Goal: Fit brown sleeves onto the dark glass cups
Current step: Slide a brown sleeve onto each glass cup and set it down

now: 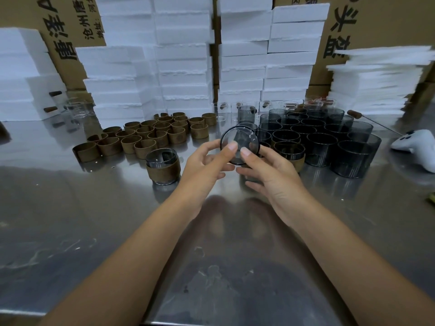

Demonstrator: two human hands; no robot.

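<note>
Both hands hold one dark glass cup point(240, 141) tilted on its side above the steel table, its round end facing me. My left hand point(207, 161) grips its left side, thumb across the face. My right hand point(266, 170) grips its right side, thumb on the face too. Whether a sleeve sits on this cup is hidden by my fingers. A cup wearing a brown sleeve point(163, 166) stands upright to the left. Several loose brown sleeves point(150, 135) stand in rows behind it. Several bare dark cups point(322, 137) crowd the right.
The steel table point(94, 220) reflects my arms. White foam blocks point(183, 67) and cardboard boxes point(381, 24) wall off the back. Clear glasses point(221, 111) stand along the foam. A white controller point(416, 143) lies at the far right, near a foam sheet stack point(376, 78).
</note>
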